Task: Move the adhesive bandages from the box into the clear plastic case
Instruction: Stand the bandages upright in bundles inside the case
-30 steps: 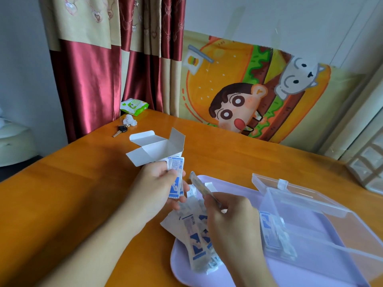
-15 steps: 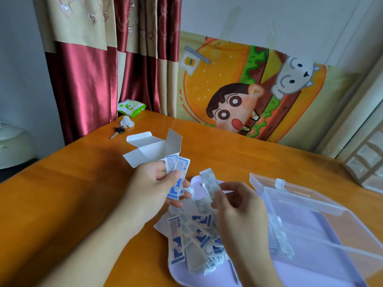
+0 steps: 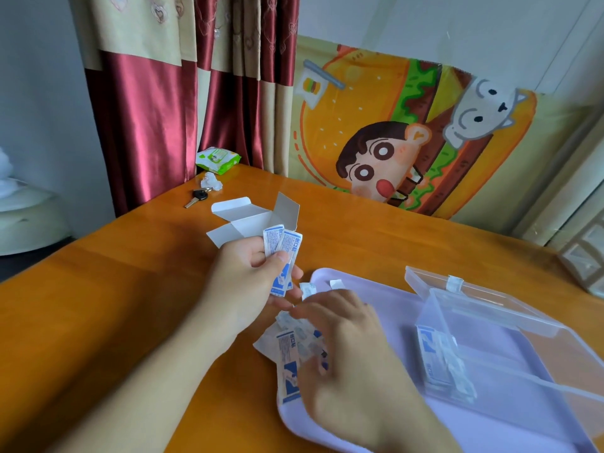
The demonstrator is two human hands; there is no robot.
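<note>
Bandages (image 3: 283,256) with blue print pinched in left hand (image 3: 248,276) fingers; right hand (image 3: 346,348) blurred, grip unclear.

1. A single head-worn view looks forward and down across the table (image 3: 98,305) from the person's seat.
2. It sits close above both hands, left hand (image 3: 248,276) and right hand (image 3: 346,348), which fill the lower middle.
3. Facing ahead, it reaches the curtain (image 3: 183,93) and the wall beyond the table's far edge.
</note>
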